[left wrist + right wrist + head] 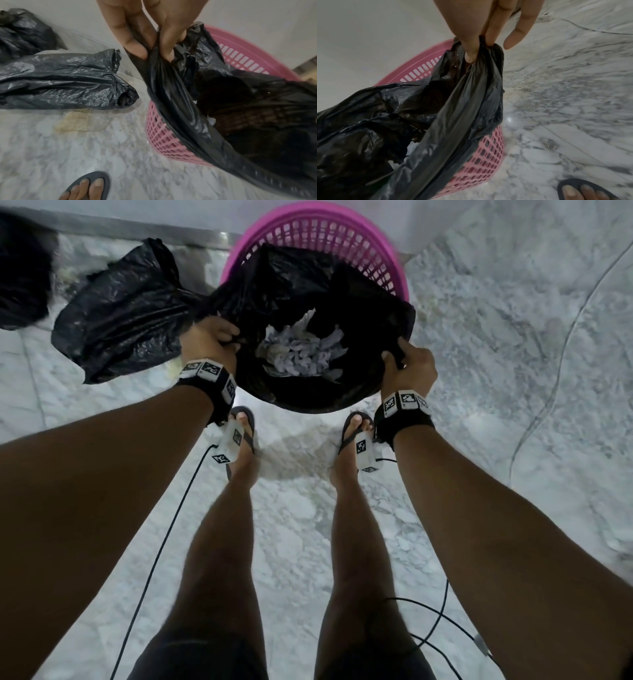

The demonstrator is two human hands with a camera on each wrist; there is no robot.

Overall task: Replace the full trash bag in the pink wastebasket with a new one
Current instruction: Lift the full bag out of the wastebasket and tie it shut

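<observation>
My hands pinch the full trash bag (308, 302) between them, left hand (209, 338) and right hand (409, 364) gripping opposite rims above the pink wastebasket (359, 244).

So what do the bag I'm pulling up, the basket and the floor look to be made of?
The bag looks like thin black plastic film: glossy, crinkled, stretching into folds where the left hand and right hand pinch its rim. The basket seems to be rigid moulded pink plastic, with a regular lattice of slots. The floor looks like polished grey-veined white marble, or marble-look tile; it reflects light.
</observation>
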